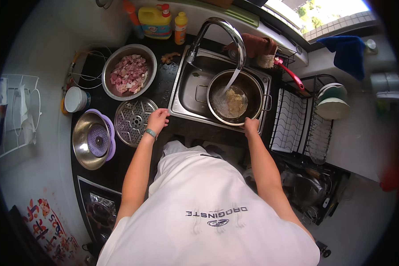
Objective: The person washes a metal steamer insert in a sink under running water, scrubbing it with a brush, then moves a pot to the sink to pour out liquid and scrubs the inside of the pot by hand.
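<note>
Water runs from a curved chrome faucet [219, 25] into a two-handled metal pot [212, 108] at the right side of the steel sink [194, 68]. Pale yellowish stuff lies under the water in the pot; what it is I cannot tell. My right hand [251, 127] grips the pot's near rim. My left hand [158, 120], with a bracelet at the wrist, hovers with loosely curled fingers over the edge of a perforated steamer plate [128, 121], left of the sink. Behind the plate stands a metal bowl [106, 71] with chopped raw meat [129, 73] in it.
A metal bowl [81, 139] and a purple strainer [111, 133] lie at the left, above a stove [101, 209]. Detergent bottles [155, 25] stand at the back. Right of the sink are a black dish rack [287, 121], bowls [332, 108] and a red-handled brush [292, 76].
</note>
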`<state>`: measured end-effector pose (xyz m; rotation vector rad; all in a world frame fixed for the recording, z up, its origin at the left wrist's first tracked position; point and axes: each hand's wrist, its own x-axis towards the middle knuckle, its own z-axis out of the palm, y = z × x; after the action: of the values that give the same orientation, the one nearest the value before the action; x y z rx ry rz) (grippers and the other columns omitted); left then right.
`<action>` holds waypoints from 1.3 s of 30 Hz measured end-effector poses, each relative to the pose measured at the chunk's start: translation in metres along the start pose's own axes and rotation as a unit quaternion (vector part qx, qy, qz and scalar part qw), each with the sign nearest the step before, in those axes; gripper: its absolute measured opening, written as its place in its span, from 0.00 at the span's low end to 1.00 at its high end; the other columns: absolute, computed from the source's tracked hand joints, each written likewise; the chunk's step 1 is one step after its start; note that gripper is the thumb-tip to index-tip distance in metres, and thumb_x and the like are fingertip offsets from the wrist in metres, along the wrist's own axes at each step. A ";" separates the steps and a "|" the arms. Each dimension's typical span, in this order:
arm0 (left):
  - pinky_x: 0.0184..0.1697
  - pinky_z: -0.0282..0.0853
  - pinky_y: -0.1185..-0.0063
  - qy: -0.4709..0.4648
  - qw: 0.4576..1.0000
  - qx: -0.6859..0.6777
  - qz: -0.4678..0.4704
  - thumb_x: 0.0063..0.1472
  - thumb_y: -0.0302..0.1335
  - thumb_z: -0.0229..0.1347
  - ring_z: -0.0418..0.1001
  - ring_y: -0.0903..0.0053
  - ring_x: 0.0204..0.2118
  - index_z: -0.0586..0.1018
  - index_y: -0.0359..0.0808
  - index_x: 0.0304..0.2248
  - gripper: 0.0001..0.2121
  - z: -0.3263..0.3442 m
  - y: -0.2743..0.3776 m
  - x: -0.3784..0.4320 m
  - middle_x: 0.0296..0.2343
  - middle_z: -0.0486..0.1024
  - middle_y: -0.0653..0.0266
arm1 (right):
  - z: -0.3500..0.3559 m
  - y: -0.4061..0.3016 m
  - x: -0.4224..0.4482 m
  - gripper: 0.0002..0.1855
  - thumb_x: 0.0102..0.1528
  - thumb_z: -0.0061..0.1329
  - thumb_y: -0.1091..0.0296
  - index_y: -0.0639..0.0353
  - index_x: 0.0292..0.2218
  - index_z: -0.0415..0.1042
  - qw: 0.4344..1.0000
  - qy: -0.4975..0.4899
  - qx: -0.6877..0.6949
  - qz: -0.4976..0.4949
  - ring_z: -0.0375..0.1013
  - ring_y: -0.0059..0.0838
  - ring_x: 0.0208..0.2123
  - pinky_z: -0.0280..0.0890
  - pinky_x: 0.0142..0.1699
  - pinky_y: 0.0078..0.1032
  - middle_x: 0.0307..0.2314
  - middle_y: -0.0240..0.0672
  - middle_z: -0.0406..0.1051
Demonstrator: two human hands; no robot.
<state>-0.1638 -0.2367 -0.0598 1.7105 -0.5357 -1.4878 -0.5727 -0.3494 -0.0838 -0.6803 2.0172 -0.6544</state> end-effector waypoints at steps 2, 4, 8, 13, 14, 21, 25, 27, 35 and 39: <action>0.26 0.69 0.85 -0.017 1.000 0.007 0.024 0.63 0.31 0.47 0.71 0.84 0.25 0.74 0.32 0.42 0.13 0.010 0.015 0.008 0.32 0.77 0.66 | -0.003 0.002 0.004 0.14 0.52 0.43 0.76 0.78 0.40 0.63 1.000 0.002 0.008 0.000 0.75 0.45 0.32 0.76 0.32 0.39 0.35 0.50 0.69; 0.25 0.68 0.85 -0.013 0.999 0.007 0.031 0.63 0.31 0.48 0.70 0.84 0.24 0.74 0.32 0.42 0.12 0.018 0.028 0.017 0.31 0.77 0.66 | -0.002 0.003 0.002 0.14 0.53 0.43 0.76 0.78 0.40 0.62 0.999 -0.008 0.032 -0.006 0.75 0.46 0.32 0.76 0.31 0.40 0.36 0.51 0.68; 0.22 0.67 0.84 -0.012 0.998 0.001 0.068 0.61 0.30 0.49 0.70 0.84 0.22 0.76 0.32 0.40 0.12 0.028 0.048 0.048 0.29 0.76 0.66 | 0.002 -0.001 -0.006 0.14 0.52 0.43 0.76 0.78 0.39 0.64 0.999 -0.006 0.032 -0.003 0.75 0.45 0.31 0.76 0.30 0.38 0.34 0.50 0.69; 0.26 0.70 0.85 -0.041 0.998 0.009 0.036 0.61 0.31 0.49 0.70 0.83 0.25 0.74 0.34 0.47 0.15 0.064 0.084 0.090 0.36 0.75 0.65 | -0.002 -0.004 -0.012 0.14 0.53 0.43 0.76 0.78 0.39 0.62 0.999 0.010 0.042 0.007 0.74 0.44 0.31 0.76 0.32 0.37 0.35 0.50 0.68; 0.26 0.71 0.84 -0.047 0.998 -0.006 0.029 0.60 0.31 0.50 0.70 0.82 0.26 0.73 0.34 0.47 0.16 0.071 0.090 0.098 0.35 0.75 0.66 | -0.001 -0.004 -0.014 0.14 0.53 0.43 0.76 0.78 0.39 0.62 0.999 0.019 0.039 0.009 0.74 0.43 0.31 0.76 0.32 0.37 0.35 0.49 0.68; 0.27 0.74 0.77 -0.076 0.995 -0.047 -0.053 0.57 0.34 0.51 0.72 0.75 0.30 0.74 0.31 0.38 0.15 0.114 0.115 0.145 0.34 0.73 0.62 | 0.002 0.000 -0.010 0.13 0.52 0.44 0.76 0.73 0.39 0.63 0.999 -0.012 0.013 0.027 0.74 0.38 0.31 0.76 0.31 0.36 0.36 0.44 0.68; 0.19 0.72 0.79 -0.022 0.998 -0.016 -0.057 0.55 0.34 0.53 0.72 0.74 0.19 0.75 0.29 0.30 0.13 0.130 0.130 0.150 0.23 0.73 0.60 | -0.002 0.009 -0.004 0.11 0.52 0.44 0.76 0.71 0.38 0.64 0.999 0.016 0.021 0.036 0.74 0.37 0.29 0.76 0.31 0.36 0.33 0.41 0.69; 0.19 0.72 0.80 -0.018 0.998 -0.018 -0.061 0.55 0.33 0.54 0.72 0.75 0.20 0.75 0.28 0.31 0.14 0.130 0.131 0.153 0.24 0.73 0.59 | -0.003 0.010 0.000 0.10 0.51 0.44 0.76 0.71 0.37 0.64 0.999 0.006 0.038 0.028 0.73 0.37 0.30 0.76 0.31 0.36 0.32 0.41 0.68; 0.19 0.72 0.80 -0.041 0.997 0.015 -0.062 0.54 0.32 0.56 0.72 0.77 0.20 0.76 0.27 0.31 0.13 0.126 0.133 0.154 0.23 0.74 0.61 | -0.003 0.001 0.000 0.10 0.51 0.43 0.77 0.72 0.37 0.64 0.999 0.004 -0.002 0.033 0.73 0.38 0.32 0.76 0.32 0.39 0.33 0.43 0.68; 0.19 0.72 0.79 -0.043 0.998 -0.005 -0.055 0.53 0.32 0.57 0.73 0.76 0.20 0.76 0.28 0.30 0.13 0.129 0.132 0.162 0.23 0.74 0.62 | 0.001 -0.006 -0.009 0.12 0.51 0.43 0.78 0.74 0.39 0.63 1.000 -0.011 0.013 0.024 0.73 0.40 0.34 0.76 0.34 0.41 0.36 0.44 0.68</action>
<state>-0.2275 -0.4739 -0.0581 1.6983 -0.4832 -1.6456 -0.5662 -0.3479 -0.0750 -0.6195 1.9947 -0.6403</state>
